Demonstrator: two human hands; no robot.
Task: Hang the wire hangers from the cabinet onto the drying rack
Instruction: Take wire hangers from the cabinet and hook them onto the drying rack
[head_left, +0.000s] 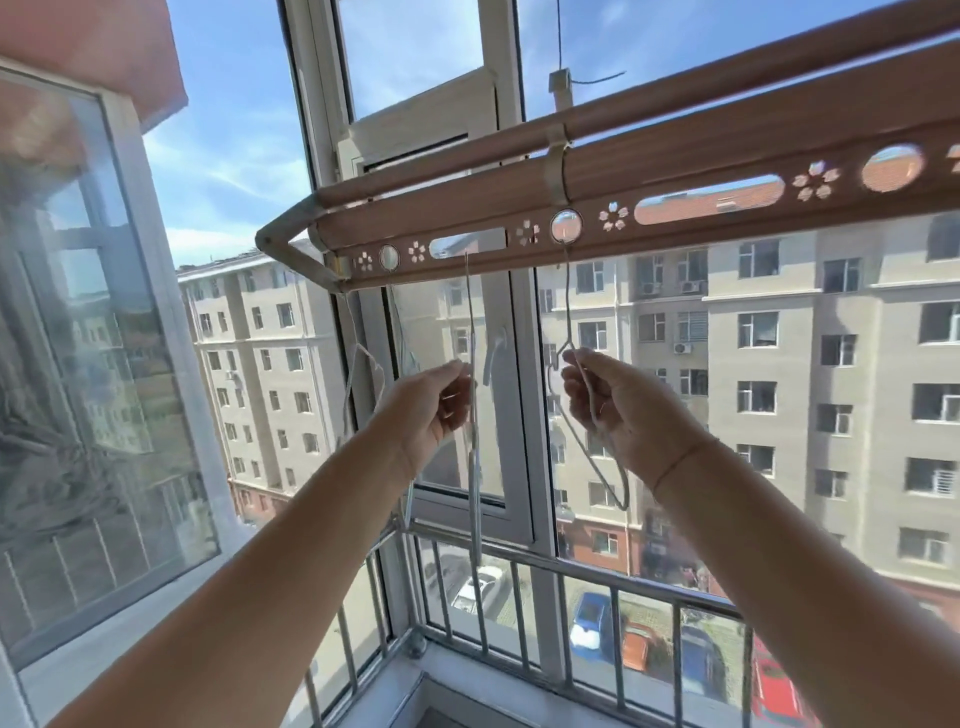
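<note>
While both forearms reach upward, the left hand (436, 410) has its fingers curled and pinches the slender stem of a thin pale wire hanger (471, 322). That hanger runs almost straight up from the fingertips and also drops well below the wrist. The right hand (623, 410), level with the left and well apart from it, is closed around the shoulder of a second pale wire hanger (569, 301), whose lower loop curves out beneath the palm.

Above both hands stretches the brown wood-grain drying rack (675, 171). Its lower rail is pierced with round holes, long slots and flower-shaped cut-outs. The left hand's hanger rises to a long slot, and the right hand's hanger is hooked through a round hole directly above that hand. Out past the left hand, toward the rack's end, a third wire hanger (363, 352) dangles untouched, though I cannot tell where it is hooked.

Beyond the hands stands a white-framed window (519, 364), and below them a grey metal railing (587, 569). Farther off are beige apartment blocks (779, 312) and, down under the wrists, parked cars (589, 618).
</note>
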